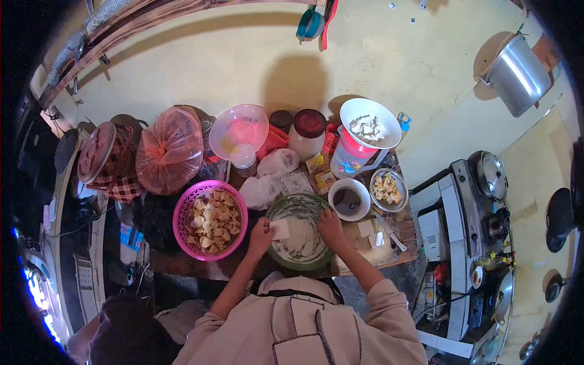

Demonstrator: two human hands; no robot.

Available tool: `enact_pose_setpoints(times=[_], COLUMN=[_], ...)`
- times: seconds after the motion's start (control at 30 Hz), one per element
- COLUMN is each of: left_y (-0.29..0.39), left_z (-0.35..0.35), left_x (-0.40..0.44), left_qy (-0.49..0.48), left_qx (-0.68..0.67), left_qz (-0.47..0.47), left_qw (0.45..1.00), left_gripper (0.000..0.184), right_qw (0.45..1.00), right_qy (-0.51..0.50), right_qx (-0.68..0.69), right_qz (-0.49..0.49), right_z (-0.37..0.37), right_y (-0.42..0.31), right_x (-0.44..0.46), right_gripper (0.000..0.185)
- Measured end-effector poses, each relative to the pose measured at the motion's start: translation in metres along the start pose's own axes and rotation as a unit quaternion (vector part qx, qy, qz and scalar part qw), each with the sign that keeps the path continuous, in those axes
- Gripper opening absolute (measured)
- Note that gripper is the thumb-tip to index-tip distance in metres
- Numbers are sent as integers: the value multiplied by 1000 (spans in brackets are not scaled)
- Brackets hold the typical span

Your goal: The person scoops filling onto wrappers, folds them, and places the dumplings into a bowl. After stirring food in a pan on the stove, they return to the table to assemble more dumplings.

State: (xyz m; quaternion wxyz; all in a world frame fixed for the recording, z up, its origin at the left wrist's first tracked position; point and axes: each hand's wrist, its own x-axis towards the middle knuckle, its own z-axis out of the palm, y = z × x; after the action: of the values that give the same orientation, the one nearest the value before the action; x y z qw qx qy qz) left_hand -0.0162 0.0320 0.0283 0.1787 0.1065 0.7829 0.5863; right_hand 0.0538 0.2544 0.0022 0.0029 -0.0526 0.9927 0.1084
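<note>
Pinching pale square in left hand over left rim of green basin; resting right hand at its right — seemingly steadying, leaving right-finger closure unclear.

A single head-worn camera is looking forward and steeply down over the wearer's shirt, hanging fairly near the table, while its wide, round, dark-cornered view is taking in the wall ahead and the stove at right.

Left hand pinching; right hand curled; forearms extended forward
</note>
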Motion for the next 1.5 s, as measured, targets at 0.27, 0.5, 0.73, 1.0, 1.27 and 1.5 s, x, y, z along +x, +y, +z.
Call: enact_pose_setpoints(times=[0.27,0.5,0.73,1.0,1.27,1.5], left_y=[-49,-58,-27,-31,-34,-41], left_z=[2,7,4,4,5,6], left_x=[10,3,-9,-4,-6,-4], left_qy=[36,1,10,47,58,64], left_qx=[-2,-179,-191,-224,-236,-260], left_qz=[61,-5,-55,-59,-57,-44], left_qw=[997,984,980,972,968,963], left_gripper=[13,12,7,9,12,12], right_qw=[991,987,981,978,986,994], right_qy=[-63,-86,29,-40,-55,-58], right_qx=[79,124,165,153,125,89], right_qz=[-89,45,103,138,90,21], right_z=[-27,-74,-65,-78,-61,-31], right_y=[0,-1,-22,-14,-22,-20], right_x=[-16,-42,-62,-58,-64,-49], right_gripper=[7,9,9,6,7,16])
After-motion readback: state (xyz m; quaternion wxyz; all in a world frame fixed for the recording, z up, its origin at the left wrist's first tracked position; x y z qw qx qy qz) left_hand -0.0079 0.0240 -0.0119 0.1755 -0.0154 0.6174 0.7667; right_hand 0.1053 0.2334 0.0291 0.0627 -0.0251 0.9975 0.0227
